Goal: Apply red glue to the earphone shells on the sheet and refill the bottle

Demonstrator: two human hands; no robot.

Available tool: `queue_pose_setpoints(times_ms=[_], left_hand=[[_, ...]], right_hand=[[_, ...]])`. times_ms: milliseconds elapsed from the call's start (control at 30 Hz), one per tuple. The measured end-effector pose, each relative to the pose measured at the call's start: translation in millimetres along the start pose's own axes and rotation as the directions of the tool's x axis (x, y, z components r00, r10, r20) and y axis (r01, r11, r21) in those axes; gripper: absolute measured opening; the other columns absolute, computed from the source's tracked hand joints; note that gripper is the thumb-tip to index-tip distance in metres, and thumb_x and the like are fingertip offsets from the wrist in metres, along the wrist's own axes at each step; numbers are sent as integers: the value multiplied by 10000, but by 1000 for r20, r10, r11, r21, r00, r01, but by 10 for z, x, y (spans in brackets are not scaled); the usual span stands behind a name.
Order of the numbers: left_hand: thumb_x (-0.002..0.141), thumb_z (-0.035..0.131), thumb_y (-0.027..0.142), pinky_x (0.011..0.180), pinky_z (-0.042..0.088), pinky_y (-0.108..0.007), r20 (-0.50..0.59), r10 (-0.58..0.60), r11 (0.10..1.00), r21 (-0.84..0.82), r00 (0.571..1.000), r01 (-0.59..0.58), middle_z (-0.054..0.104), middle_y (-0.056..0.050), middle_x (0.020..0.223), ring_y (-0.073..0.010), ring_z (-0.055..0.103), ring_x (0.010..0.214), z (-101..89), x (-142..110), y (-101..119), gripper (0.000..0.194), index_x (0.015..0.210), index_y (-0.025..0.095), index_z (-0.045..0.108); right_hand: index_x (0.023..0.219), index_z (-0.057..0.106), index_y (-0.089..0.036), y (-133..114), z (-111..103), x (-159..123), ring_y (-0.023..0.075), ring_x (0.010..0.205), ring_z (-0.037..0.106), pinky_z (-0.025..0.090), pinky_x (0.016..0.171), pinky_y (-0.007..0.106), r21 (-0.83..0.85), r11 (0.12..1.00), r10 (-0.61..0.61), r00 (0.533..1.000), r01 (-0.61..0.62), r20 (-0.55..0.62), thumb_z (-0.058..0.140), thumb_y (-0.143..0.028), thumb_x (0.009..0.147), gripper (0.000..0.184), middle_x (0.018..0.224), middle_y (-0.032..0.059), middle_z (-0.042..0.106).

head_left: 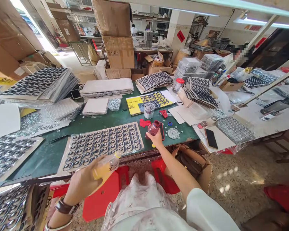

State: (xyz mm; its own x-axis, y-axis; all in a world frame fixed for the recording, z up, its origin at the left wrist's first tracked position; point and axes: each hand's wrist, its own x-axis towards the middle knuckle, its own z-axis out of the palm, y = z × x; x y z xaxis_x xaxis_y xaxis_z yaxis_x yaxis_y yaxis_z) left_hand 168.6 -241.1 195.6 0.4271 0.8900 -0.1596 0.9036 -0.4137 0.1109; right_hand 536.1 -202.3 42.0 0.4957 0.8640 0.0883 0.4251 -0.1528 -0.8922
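Note:
My left hand (pixel 85 181) is closed around a clear plastic bottle of yellow liquid (pixel 104 168), tilted with its nozzle end pointing right. The bottle is in front of the table edge, over the near corner of a sheet of dark, shiny curved pieces (pixel 104 142). My right hand (pixel 156 138) grips a dark red glass jar (pixel 154 127) at the table's front. Beside the jar lie a red-edged phone (pixel 162 131), partly hidden by the hand, a crumpled red scrap (pixel 144 123) and a round metal disc (pixel 173 133). Behind it stands a clear plastic tub (pixel 149 110).
Stacked sheets of pieces (pixel 38 85) stand at the left, and white cards (pixel 95 106) lie near the middle. A yellow printed sheet (pixel 135 107) is at the back. On the right are a black phone (pixel 211 138) and a water bottle (pixel 278 106). A red stool (pixel 101 195) is below.

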Motion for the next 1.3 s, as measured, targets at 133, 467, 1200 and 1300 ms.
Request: queue_pose_setpoints(times_ms=[133,467,1200,1300], left_hand=[[804,517,276,569,414,-301,-46,-27,989,145,999,34,755,-70,862,-276,708,691,-200,58,261,689,1481,267,388],[819,522,351,524,357,-286,-107,297,923,287,949,-256,751,-72,851,-286,708,721,-294,414,871,665,1471,276,416],[684,473,48,739,542,-353,35,697,627,455,716,-633,695,-49,1246,-273,669,1114,-659,543,1846,779,1430,273,489],[685,476,49,743,541,-371,85,695,588,505,714,-632,697,-70,1236,-287,677,1095,-698,526,1916,774,1429,263,495]], right_hand=[[1306,427,-224,-101,-703,-179,210,1041,669,522,950,386,217,972,-81,996,85,-31,699,-495,780,652,1188,76,667],[1244,497,-235,-5,-1773,-1254,221,933,690,539,863,376,69,998,1,1000,-1,-13,773,-477,742,622,1062,45,709],[1375,416,-252,82,-1273,-1841,271,1121,628,512,869,366,-346,936,-52,997,71,62,802,-412,732,766,1253,93,628],[1375,412,-233,100,-1249,-1845,273,1126,624,508,889,378,-339,937,-64,996,84,69,803,-402,739,766,1237,101,631]])
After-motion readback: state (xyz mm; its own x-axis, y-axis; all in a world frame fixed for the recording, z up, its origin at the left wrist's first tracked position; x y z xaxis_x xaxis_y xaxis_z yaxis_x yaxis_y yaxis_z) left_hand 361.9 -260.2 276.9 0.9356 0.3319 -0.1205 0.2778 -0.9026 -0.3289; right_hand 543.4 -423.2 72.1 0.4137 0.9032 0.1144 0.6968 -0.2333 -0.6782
